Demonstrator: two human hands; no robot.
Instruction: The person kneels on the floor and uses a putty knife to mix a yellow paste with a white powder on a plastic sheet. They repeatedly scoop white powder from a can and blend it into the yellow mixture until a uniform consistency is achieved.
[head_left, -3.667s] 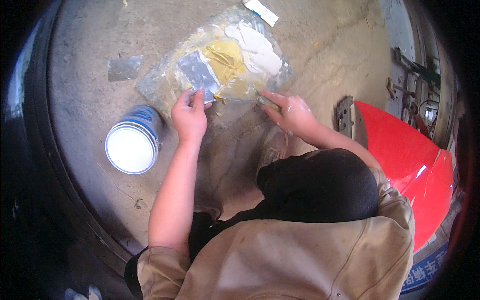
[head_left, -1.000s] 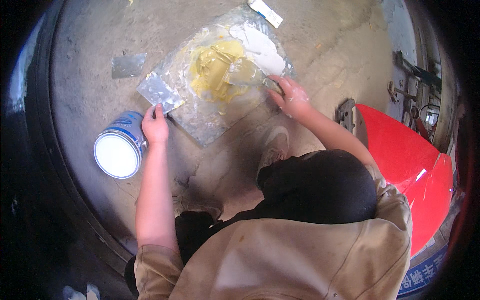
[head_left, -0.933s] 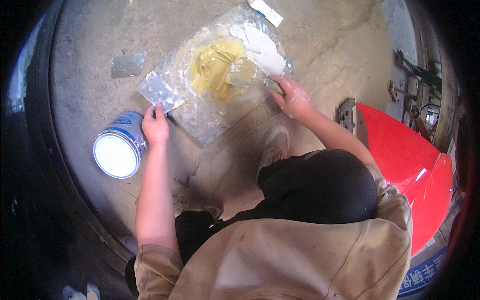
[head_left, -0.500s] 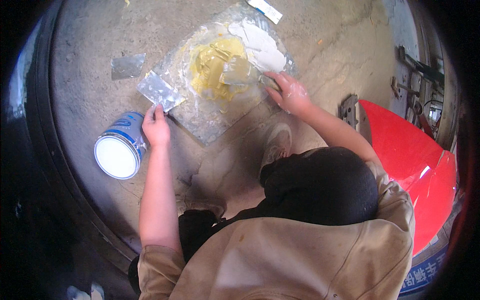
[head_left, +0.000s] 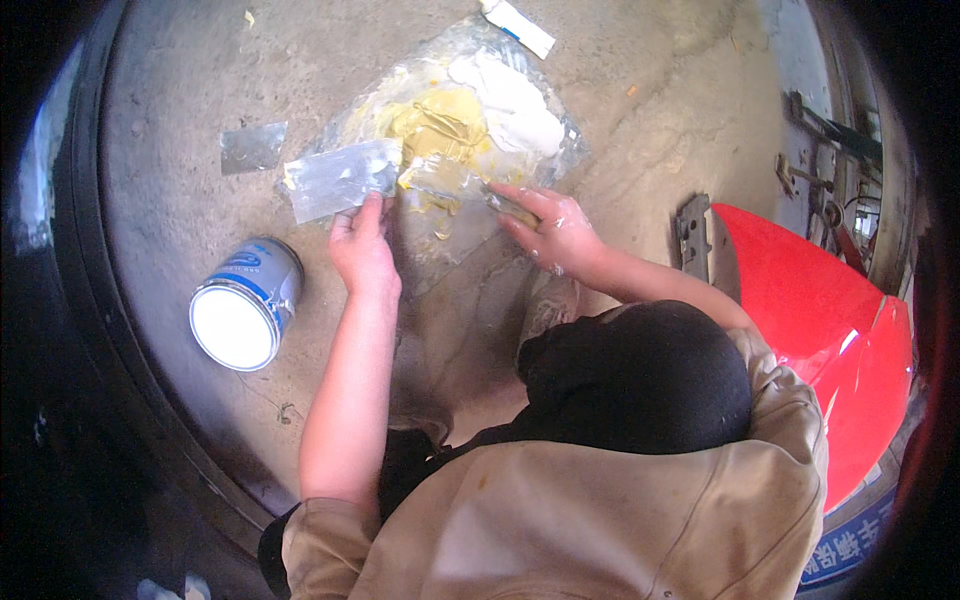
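Observation:
Between the thumb and fingers of my left hand (head_left: 364,245) is a thin metal sheet (head_left: 340,178) with pale smears, held over the left side of a mixing board (head_left: 325,130). My right hand (head_left: 560,230) is closed around the handle of a putty knife (head_left: 445,177). Its wide blade, coated with yellow paste, points left and comes close to the sheet's right end. Just beyond the blade lies a mound of yellow putty (head_left: 437,122). A thick white paste (head_left: 512,100) covers the board's far right part.
A blue and grey can (head_left: 258,270) with a white lid lies left of my left forearm. Another metal sheet (head_left: 252,147) rests on the concrete floor. A white tube or packet (head_left: 518,27) lies beyond the board. To my right is a glossy red panel (head_left: 800,310).
My left hand has raised the metal sheet and brought it right. My right hand has drawn the putty knife left and nearer, off the yellow mound toward the sheet.

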